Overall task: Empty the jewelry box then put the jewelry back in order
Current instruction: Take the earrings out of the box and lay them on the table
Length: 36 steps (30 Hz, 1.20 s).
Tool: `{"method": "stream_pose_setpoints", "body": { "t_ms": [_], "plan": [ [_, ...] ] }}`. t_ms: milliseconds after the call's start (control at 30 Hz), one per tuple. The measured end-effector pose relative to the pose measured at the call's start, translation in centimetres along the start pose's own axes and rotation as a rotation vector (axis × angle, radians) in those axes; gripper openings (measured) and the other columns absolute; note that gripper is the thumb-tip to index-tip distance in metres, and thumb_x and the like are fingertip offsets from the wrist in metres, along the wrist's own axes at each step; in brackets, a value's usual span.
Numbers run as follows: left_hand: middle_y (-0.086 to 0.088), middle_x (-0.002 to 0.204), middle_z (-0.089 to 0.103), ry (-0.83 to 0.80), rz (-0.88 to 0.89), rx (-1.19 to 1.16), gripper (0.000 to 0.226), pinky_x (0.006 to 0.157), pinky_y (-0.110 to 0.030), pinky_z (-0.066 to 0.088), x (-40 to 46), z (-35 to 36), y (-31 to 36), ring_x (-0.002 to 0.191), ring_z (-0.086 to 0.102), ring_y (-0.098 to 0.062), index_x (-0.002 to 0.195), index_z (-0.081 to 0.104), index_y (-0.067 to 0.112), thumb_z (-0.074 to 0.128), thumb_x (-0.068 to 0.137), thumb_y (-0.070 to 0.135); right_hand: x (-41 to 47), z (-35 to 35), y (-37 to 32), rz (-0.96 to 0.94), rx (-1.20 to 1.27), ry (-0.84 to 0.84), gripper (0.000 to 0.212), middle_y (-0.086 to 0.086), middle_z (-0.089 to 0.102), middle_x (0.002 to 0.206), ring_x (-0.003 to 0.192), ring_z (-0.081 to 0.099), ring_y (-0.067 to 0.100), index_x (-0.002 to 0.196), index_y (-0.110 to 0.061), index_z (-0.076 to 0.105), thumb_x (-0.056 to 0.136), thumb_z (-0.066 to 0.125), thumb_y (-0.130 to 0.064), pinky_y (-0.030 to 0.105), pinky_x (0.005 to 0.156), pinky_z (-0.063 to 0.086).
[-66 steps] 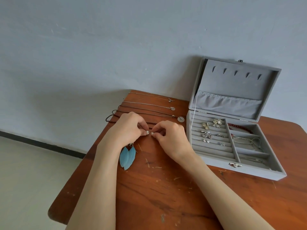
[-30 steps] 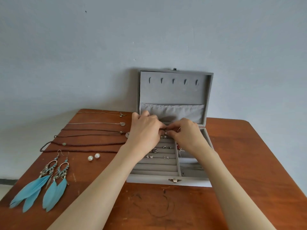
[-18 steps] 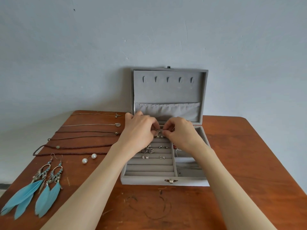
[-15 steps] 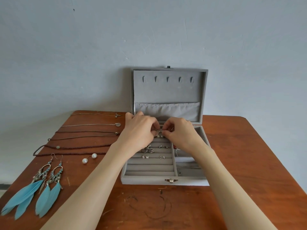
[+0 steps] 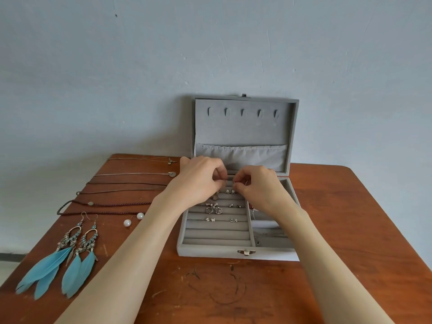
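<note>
Since half a second ago the hands have drawn slightly apart over the open grey velvet jewelry box (image 5: 236, 251) on the scratched wooden table (image 5: 350, 230). The left hand (image 5: 198, 181) and right hand (image 5: 259, 185) each pinch a tiny silver earring above the ring rolls; blue feather earrings (image 5: 58, 265) lie left.

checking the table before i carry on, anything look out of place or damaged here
Nothing looks spilled or broken. The necklaces, feather earrings and two pearl studs lie in tidy rows left of the open jewelry box. Only the wooden table shows wear: dark scuffs and scratches near its front edge.
</note>
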<state>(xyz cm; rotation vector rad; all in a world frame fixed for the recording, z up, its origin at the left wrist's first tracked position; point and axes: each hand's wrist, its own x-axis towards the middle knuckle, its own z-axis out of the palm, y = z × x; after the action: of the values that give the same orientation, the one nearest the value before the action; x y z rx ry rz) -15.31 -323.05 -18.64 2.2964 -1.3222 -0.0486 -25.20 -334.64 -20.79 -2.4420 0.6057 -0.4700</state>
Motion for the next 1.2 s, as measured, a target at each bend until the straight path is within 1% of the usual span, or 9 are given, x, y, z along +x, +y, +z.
{"method": "stream_pose_setpoints", "body": {
  "t_ms": [67, 200, 433, 533, 600, 700, 867, 1000, 1200],
  "plan": [
    [0.018, 0.072, 0.059, -0.008, -0.017, -0.121, 0.007, 0.085, -0.024, 0.035, -0.6, -1.0, 0.1, 0.075, 0.054, 0.001, 0.081, 0.063, 0.029, 0.068, 0.081, 0.025, -0.2, -0.2, -0.7, 0.001, 0.074, 0.014, 0.006, -0.013, 0.055, 0.065, 0.065, 0.050, 0.004, 0.078, -0.019, 0.066, 0.080, 0.066, -0.013, 0.003, 0.054, 0.038],
    [0.018, 0.075, 0.066, 0.052, -0.046, -0.280, 0.006, 0.064, 0.001, 0.038, -3.1, -3.5, -1.1, 0.077, 0.059, 0.007, 0.076, 0.066, 0.031, 0.071, 0.077, 0.028, -1.0, -0.4, -3.0, -0.022, 0.274, -0.034, 0.007, -0.006, 0.065, 0.069, 0.067, 0.059, 0.005, 0.073, -0.019, 0.067, 0.078, 0.071, -0.015, 0.007, 0.062, 0.044],
    [0.023, 0.078, 0.065, 0.013, -0.299, -0.252, 0.007, 0.061, -0.012, 0.036, -8.7, -5.1, -6.1, 0.073, 0.058, 0.011, 0.072, 0.066, 0.033, 0.069, 0.078, 0.034, -3.2, 2.6, -6.3, -0.054, 0.335, -0.206, 0.009, -0.016, 0.060, 0.062, 0.058, 0.053, -0.006, 0.069, -0.026, 0.069, 0.077, 0.073, -0.022, 0.009, 0.058, 0.042],
    [0.022, 0.085, 0.065, -0.062, -0.335, -0.212, 0.010, 0.064, -0.013, 0.036, -9.5, -4.7, -7.1, 0.082, 0.056, 0.005, 0.072, 0.067, 0.035, 0.065, 0.082, 0.033, -3.7, 4.2, -7.1, -0.036, 0.290, -0.190, 0.004, -0.009, 0.063, 0.084, 0.091, 0.056, 0.008, 0.071, -0.030, 0.072, 0.073, 0.075, -0.028, 0.031, 0.085, 0.045],
    [0.018, 0.097, 0.064, -0.100, -0.335, -0.185, 0.010, 0.078, -0.022, 0.040, -9.5, -4.4, -7.3, 0.096, 0.053, -0.002, 0.075, 0.066, 0.037, 0.063, 0.084, 0.033, -3.7, 4.7, -7.9, -0.029, 0.224, -0.159, 0.003, -0.006, 0.059, 0.090, 0.100, 0.050, 0.019, 0.071, -0.033, 0.072, 0.071, 0.075, -0.033, 0.044, 0.094, 0.039],
    [0.014, 0.098, 0.059, -0.117, -0.299, -0.083, 0.008, 0.099, -0.038, 0.034, -9.4, -4.1, -7.4, 0.105, 0.045, -0.011, 0.078, 0.066, 0.037, 0.062, 0.085, 0.034, -3.6, 5.3, -8.5, -0.043, 0.082, -0.136, 0.002, -0.009, 0.052, 0.089, 0.100, 0.040, 0.013, 0.073, -0.036, 0.072, 0.073, 0.072, -0.038, 0.036, 0.090, 0.028],
    [0.010, 0.097, 0.052, -0.064, -0.293, 0.003, 0.010, 0.090, -0.034, 0.027, -9.4, -3.9, -7.9, 0.105, 0.038, -0.015, 0.074, 0.063, 0.040, 0.061, 0.084, 0.039, -3.4, 6.7, -9.7, -0.065, -0.080, -0.128, 0.006, -0.010, 0.047, 0.090, 0.103, 0.036, 0.015, 0.079, -0.038, 0.073, 0.076, 0.067, -0.038, 0.031, 0.081, 0.017],
    [0.007, 0.104, 0.054, -0.025, -0.319, 0.014, 0.010, 0.090, -0.035, 0.025, -9.3, -3.3, -8.0, 0.111, 0.038, -0.022, 0.076, 0.063, 0.042, 0.060, 0.085, 0.040, -3.1, 7.0, -9.6, -0.032, -0.107, -0.109, 0.009, -0.011, 0.044, 0.090, 0.107, 0.037, 0.017, 0.083, -0.039, 0.073, 0.079, 0.065, -0.038, 0.033, 0.084, 0.020],
    [0.008, 0.094, 0.050, 0.046, -0.310, 0.029, 0.010, 0.083, -0.032, 0.019, -9.1, -2.9, -8.0, 0.108, 0.038, -0.020, 0.086, 0.069, 0.036, 0.059, 0.087, 0.038, -3.1, 7.4, -9.4, -0.067, -0.182, -0.094, 0.012, -0.010, 0.043, 0.092, 0.108, 0.038, 0.018, 0.089, -0.037, 0.073, 0.082, 0.064, -0.038, 0.034, 0.088, 0.022]
  ]
}}
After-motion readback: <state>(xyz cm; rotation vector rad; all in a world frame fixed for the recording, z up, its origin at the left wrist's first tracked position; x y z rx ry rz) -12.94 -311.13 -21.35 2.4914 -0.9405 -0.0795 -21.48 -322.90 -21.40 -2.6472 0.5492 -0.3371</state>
